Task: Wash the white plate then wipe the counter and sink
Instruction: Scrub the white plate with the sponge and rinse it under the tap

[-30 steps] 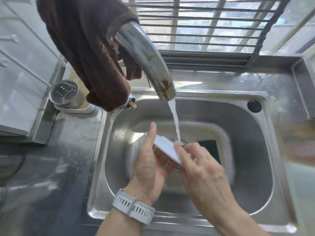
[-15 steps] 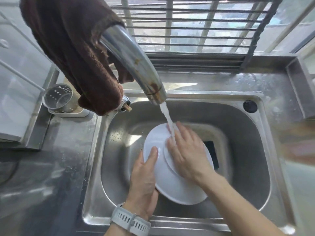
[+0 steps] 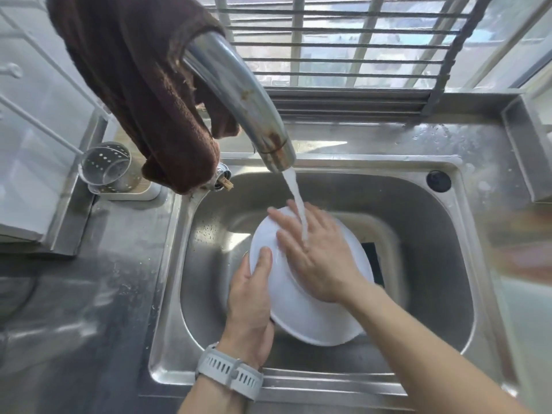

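The plate (image 3: pixel 301 312) is held tilted over the sink (image 3: pixel 433 279), under the stream from the tap (image 3: pixel 239 94). The left hand (image 3: pixel 251 306) pinches its left rim, thumb on the upper face. The right hand (image 3: pixel 316 255) lies flat on it, fingers spread, water striking them. Rub with the whole palm, turn the plate under the stream, and keep the rim grip firm: a wet plate probably slips.

I see the white plate (image 3: pixel 301 312) tilted inside the steel sink (image 3: pixel 466 264), wet under running water, round and glossy, the wet grey surface (image 3: pixel 89 294) flanking the basin
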{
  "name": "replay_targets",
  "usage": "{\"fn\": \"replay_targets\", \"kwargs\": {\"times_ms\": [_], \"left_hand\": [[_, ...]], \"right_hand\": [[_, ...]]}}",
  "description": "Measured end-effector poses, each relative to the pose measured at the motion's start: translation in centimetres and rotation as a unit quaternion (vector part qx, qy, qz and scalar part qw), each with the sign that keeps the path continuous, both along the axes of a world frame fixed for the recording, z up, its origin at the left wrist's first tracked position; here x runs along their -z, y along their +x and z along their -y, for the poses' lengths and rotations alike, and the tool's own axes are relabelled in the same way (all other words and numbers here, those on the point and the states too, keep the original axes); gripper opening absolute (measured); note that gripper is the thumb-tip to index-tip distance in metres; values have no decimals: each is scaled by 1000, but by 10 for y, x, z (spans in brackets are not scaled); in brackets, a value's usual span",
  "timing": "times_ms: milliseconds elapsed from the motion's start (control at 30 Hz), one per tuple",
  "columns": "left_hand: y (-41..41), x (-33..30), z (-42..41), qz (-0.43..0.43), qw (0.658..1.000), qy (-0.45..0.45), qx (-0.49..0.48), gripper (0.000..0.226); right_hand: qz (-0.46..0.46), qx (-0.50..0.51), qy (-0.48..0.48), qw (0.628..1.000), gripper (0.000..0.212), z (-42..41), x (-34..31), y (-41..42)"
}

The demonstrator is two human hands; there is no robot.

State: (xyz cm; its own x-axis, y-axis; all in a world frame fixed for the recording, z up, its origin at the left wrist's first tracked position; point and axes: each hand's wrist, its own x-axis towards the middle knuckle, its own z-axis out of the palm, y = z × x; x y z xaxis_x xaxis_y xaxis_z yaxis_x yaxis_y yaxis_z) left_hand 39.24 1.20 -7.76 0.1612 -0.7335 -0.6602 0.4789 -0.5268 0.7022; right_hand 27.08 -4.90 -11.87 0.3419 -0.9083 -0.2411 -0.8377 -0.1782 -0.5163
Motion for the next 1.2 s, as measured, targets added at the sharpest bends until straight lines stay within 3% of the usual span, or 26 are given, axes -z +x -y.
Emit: {"fn": "replay_targets", "kwargs": {"times_ms": [133, 300, 433, 500, 600, 767, 800, 900, 933, 1100, 1200], "left_hand": [[4, 5, 0, 29, 1000, -10, -5, 24], [2, 4, 5, 2, 999, -29, -40, 31], [10, 6, 5, -5, 994, -53, -98, 24], [8, 5, 5, -4, 993, -54, -106, 25], [-1, 7, 6, -18, 992, -46, -120, 29], [-3, 7, 8, -40, 991, -43, -117, 33], [-2, 7, 10, -41, 992, -45, -114, 33], [-3, 12, 21, -37, 992, -28, -114, 33], [-4, 14, 25, -30, 992, -15, -120, 34], [-23, 24, 37, 42, 991, 18, -127, 47], [-30, 26, 31, 105, 989, -15, -106, 56]], "right_hand": [[-58, 122, 24, 991, 74, 3, 10, -6], [41, 24, -2, 999, 62, -21, -11, 26], [26, 185, -2, 982, 54, 7, 13, 8], [76, 330, 44, 940, 51, -4, 13, 3], [184, 501, 67, 843, 50, -31, 4, 9], [181, 531, 18, 827, 65, -50, -2, 27], [206, 559, 6, 803, 68, -48, 0, 26], [313, 663, 0, 680, 63, -36, 0, 13], [331, 673, -9, 661, 56, -34, 0, 8], [308, 642, -105, 694, 61, -41, -25, -3], [270, 637, -122, 711, 66, -46, -29, -10]]}}
